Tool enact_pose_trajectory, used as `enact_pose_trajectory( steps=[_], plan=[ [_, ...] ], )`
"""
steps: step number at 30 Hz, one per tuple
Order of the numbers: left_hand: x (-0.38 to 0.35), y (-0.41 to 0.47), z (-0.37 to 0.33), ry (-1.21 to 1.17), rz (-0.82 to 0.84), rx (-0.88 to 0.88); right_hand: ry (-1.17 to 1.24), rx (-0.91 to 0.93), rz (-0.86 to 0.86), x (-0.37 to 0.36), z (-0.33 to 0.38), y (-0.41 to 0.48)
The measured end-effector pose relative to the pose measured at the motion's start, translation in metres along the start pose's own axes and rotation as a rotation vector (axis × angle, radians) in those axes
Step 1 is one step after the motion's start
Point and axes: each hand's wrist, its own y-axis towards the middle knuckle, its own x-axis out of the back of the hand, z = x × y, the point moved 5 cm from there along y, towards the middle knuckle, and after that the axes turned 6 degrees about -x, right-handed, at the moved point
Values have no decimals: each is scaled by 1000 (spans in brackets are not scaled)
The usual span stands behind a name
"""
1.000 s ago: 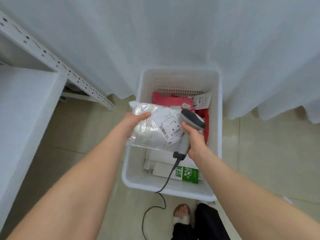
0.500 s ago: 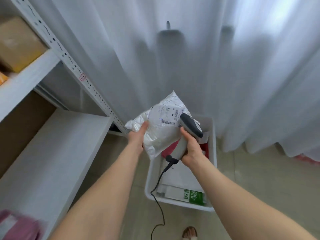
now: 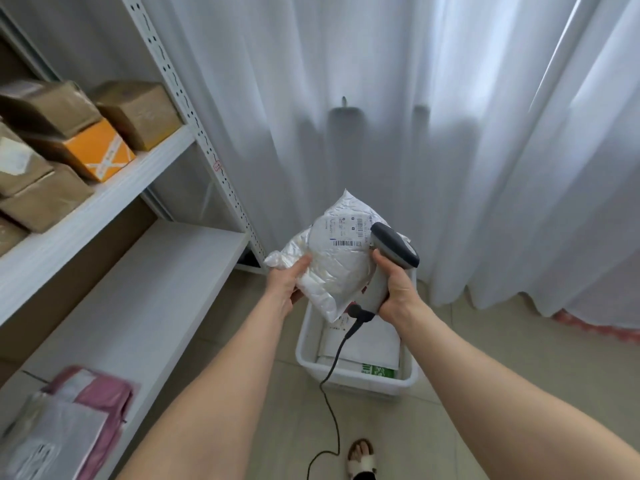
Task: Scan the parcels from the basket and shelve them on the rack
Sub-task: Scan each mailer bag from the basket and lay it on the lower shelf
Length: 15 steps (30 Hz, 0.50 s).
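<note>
— Where's the parcel [image 3: 337, 263]?
— Your left hand [image 3: 285, 285] grips it above the basket [image 3: 363, 384]; your right hand [image 3: 394, 289] grips the scanner [image 3: 393, 251] at its label. The rack [image 3: 138, 299] with boxes [image 3: 136, 110] stands left.
— Hidden?
— The basket's far half.

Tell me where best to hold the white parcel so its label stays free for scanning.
Pinch the white parcel at its soft left edge, coming from the left, as the left hand does; the label lies upper right, beside the scanner.

One wide-angle head-worn camera is looking forward and down from above the near side of the basket [image 3: 363, 386], taking in the rack [image 3: 149, 299] standing left of the basket.
</note>
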Motion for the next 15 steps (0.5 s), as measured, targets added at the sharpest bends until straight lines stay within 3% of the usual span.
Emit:
enact_pose_trajectory(
  steps=[5,7,15],
  plan=[
    [34,-39,-42,-103,-82,-32,-101,-10,17,-5,-6,-48],
    [51,-49,-65,-109,-37,-21,-167,-8,22,-10,-6,-62],
    [102,-97,-117,460,213,90,-356,77,237,-76,-37,-102]
  ],
)
